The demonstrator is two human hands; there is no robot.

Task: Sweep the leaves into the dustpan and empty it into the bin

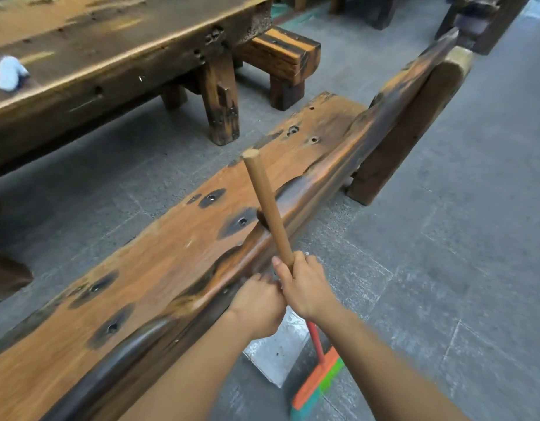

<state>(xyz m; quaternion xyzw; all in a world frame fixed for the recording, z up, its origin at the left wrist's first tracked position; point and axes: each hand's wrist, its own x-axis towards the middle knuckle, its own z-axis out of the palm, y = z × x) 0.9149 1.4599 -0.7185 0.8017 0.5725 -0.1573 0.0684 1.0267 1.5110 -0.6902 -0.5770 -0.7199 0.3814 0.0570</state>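
Grey flat metal dustpan (275,357) lies on the floor below both hands, just right of the long orange-brown wooden bench (177,253). A wooden-handled broom with an orange head (319,381) slants beneath the right hand (308,287), which grips its handle. The left hand (256,308), touching the right, is curled; whether it holds anything cannot be told.

The left forearm (186,369) rises from the 6 o'clock edge slanting toward 1 o'clock, and the right forearm (384,357) comes in from 5 o'clock slanting toward 10 o'clock, so the two converge. The right hand (305,288) wraps its fingers round a wooden handle (267,208), its thumb pointing toward 11 o'clock. The left hand (258,305) touches it at its 8 o'clock, back upward, fingers curled under; what they hold is hidden.
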